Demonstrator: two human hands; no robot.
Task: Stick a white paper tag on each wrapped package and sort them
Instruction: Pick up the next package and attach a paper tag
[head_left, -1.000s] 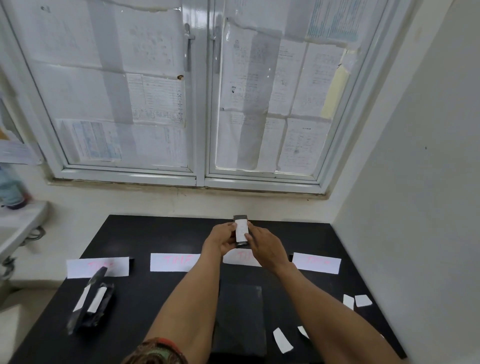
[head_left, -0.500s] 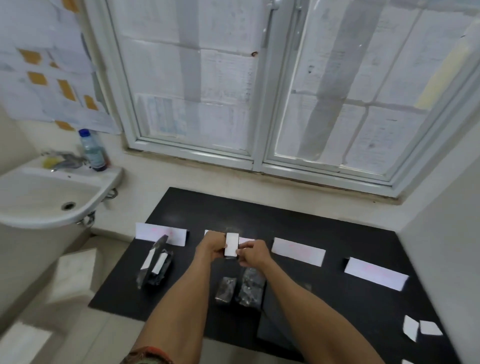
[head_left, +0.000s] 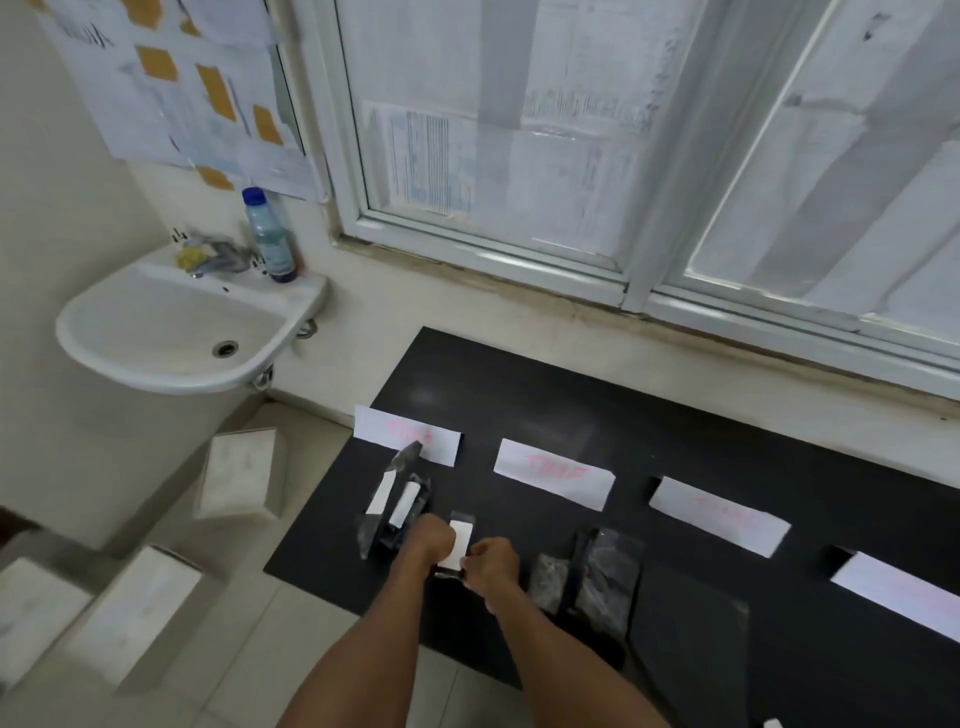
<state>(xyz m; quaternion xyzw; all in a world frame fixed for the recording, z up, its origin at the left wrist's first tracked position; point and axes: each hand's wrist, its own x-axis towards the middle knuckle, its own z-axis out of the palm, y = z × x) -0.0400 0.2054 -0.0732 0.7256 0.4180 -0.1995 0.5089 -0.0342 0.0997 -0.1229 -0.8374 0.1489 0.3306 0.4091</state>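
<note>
Both hands hold one small dark wrapped package (head_left: 460, 519) with a white paper tag (head_left: 456, 543) on its face, low over the black table (head_left: 519, 395). My left hand (head_left: 427, 538) grips its left side, my right hand (head_left: 492, 564) its right lower end. Just left of it lie two tagged wrapped packages (head_left: 397, 506) in front of the leftmost white label sheet (head_left: 408, 434) with pink writing. To the right of my hands lie two untagged dark wrapped packages (head_left: 587, 577).
Three more white label sheets (head_left: 553, 473) (head_left: 719, 514) (head_left: 898, 592) line the table toward the right. A flat black sheet (head_left: 685, 629) lies at the table's near edge. A white sink (head_left: 171, 322) with a bottle (head_left: 267, 236) stands left; pale boxes (head_left: 239, 473) sit on the floor.
The view swung left and down, bringing the sink and floor in. My hands carried the tagged package leftward and lower, close to the two tagged packages by the leftmost label.
</note>
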